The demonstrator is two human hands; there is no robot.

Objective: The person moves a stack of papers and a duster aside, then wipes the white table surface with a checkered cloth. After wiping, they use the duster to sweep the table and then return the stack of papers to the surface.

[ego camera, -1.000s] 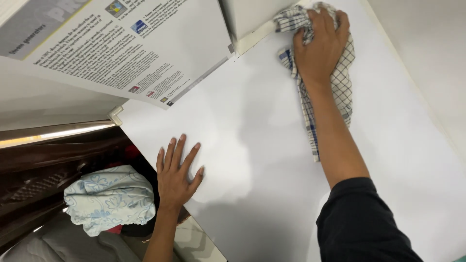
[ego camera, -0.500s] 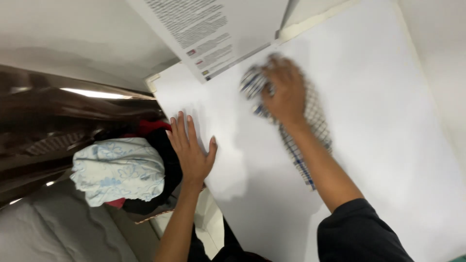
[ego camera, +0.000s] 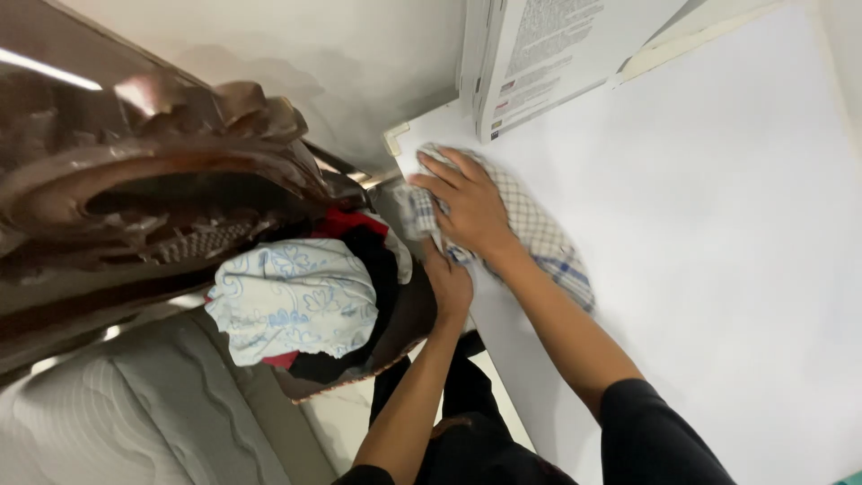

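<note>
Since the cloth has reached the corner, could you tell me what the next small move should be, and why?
Probably draw the right hand and its checked cloth back along the white surface, away from the corner by the printed board. The cloth sits pressed flat at the surface's near-left edge, where the left hand rests, so little room remains to push further that way.

— How is the right hand (ego camera: 469, 208) posed?
— Flat, fingers spread, palm down, forearm stretched forward.
— And the left hand (ego camera: 446, 283)?
— Just beneath it, partly hidden, arm extended upward.
</note>
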